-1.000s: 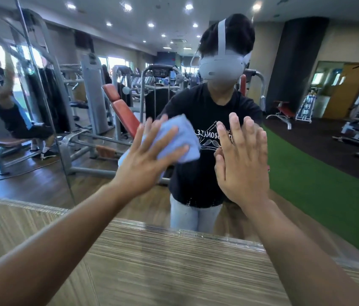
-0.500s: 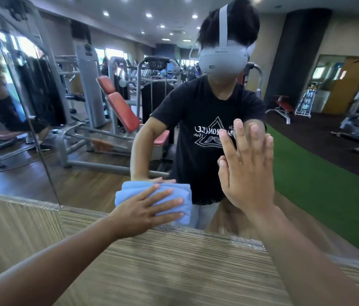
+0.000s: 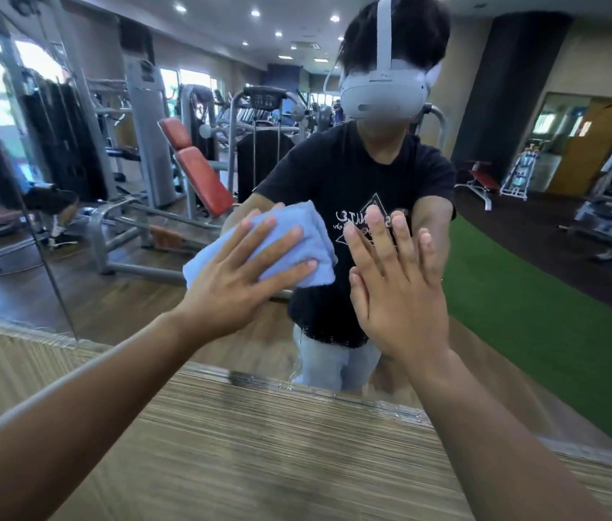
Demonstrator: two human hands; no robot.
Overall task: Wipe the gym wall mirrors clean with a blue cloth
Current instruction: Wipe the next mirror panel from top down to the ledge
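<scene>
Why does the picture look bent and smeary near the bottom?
Head view: the wide lens bows the lower edge of the mirror; the wood panel below is motion-blurred; the left hand and blue cloth look sharp; reflected windows glare white.

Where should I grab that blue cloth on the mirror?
Probably the thick folded top edge of the blue cloth, pinched from above: it sticks out past the fingertips of the left hand, which presses the rest flat against the mirror.

wall: striped wood panel (image 3: 259,445) | floor: wood planks (image 3: 108,298), green turf (image 3: 522,314) | red bench (image 3: 202,174) | ceiling spotlights (image 3: 255,12) lit
</scene>
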